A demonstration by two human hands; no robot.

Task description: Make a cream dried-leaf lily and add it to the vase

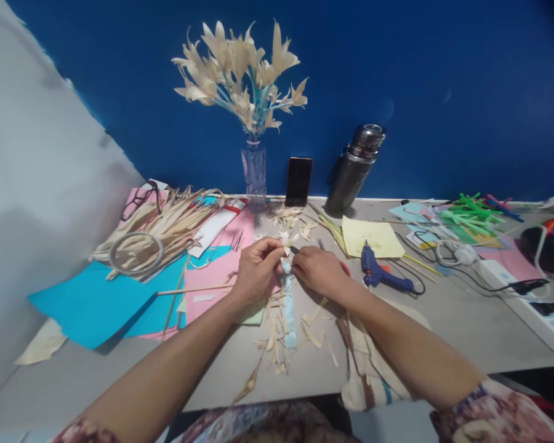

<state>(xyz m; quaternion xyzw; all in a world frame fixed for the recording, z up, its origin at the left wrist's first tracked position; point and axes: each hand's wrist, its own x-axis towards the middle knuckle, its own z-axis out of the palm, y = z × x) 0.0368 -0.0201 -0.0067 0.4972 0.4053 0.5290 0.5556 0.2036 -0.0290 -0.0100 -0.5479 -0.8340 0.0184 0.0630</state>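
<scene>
My left hand (261,266) is closed in a pinch, with a small pale piece of dried husk (287,251) at its fingertips. A thin wooden stick (189,289) runs up to the left wrist; whether it is held is hidden. Close beside it, my right hand (317,268) has curled fingers, and a small dark tip shows at them, too small to name. Orange-handled scissors (345,268) lie partly hidden behind the right hand. Beneath both hands are a light blue strip (289,314) and scattered husk scraps (273,335).
Husk flowers (240,61) stand in a clear bottle (255,175) by the wall, near a phone (298,181) and a dark flask (354,172). A blue glue gun (381,271) lies right, before a power strip (512,301). Husk strips (166,224) and a tape ring (136,253) lie left.
</scene>
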